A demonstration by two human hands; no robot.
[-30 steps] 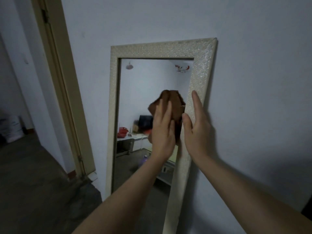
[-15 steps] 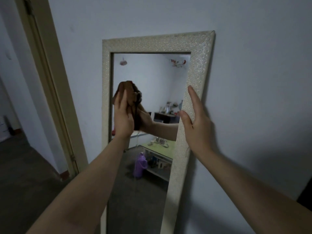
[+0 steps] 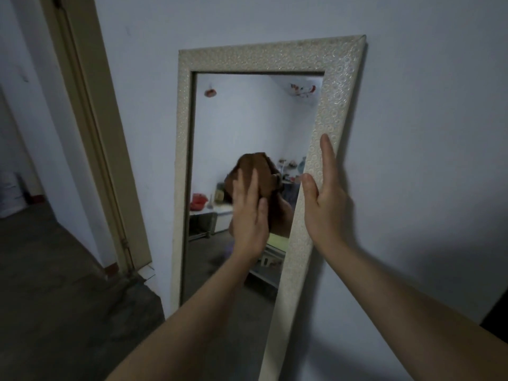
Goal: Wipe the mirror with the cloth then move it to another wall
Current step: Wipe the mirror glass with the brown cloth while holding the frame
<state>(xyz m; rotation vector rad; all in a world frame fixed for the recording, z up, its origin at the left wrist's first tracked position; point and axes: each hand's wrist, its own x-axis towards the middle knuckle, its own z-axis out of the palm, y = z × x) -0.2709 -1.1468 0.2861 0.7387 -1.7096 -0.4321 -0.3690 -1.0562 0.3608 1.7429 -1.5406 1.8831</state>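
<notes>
A tall mirror [image 3: 270, 60] in a cream patterned frame leans against a pale wall. My left hand [image 3: 248, 213] presses a brown cloth [image 3: 257, 167] flat against the glass, a little right of the mirror's middle. The cloth shows above my fingers and is partly hidden by the hand. My right hand [image 3: 325, 196] lies flat on the right side of the frame, fingers pointing up and thumb on the frame's inner edge. The glass reflects a room with furniture and my own arm.
A beige door frame [image 3: 90, 111] stands left of the mirror, with a dim doorway and dark floor [image 3: 55, 298] beyond. White sacks [image 3: 11, 196] sit at the far left. Bare wall [image 3: 428, 133] stretches to the right of the mirror.
My left hand has slid the cloth across the glass from the left side back toward the right and slightly lower. My right hand has stayed on the frame's right side.
</notes>
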